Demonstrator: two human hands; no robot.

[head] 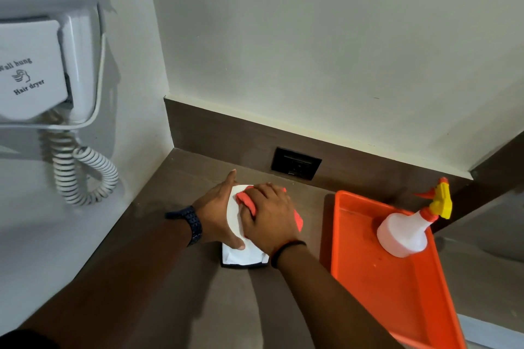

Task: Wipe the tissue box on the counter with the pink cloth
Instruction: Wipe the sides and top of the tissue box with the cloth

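A white tissue box (236,255) with a dark base sits on the brown counter (175,278), in the corner near the wall. My left hand (217,212) lies against the box's left side, thumb across its top, holding it steady. My right hand (269,217) presses the pink cloth (298,219) down on the top of the box. Bunched pink folds show between my fingers and at the right edge of my hand. Both hands hide most of the box's top.
An orange tray (397,286) lies on the counter to the right, with a white spray bottle (405,231) lying in its far end. A black wall socket (295,163) sits in the backsplash behind the box. A wall-hung hair dryer (42,65) with coiled cord hangs at the left.
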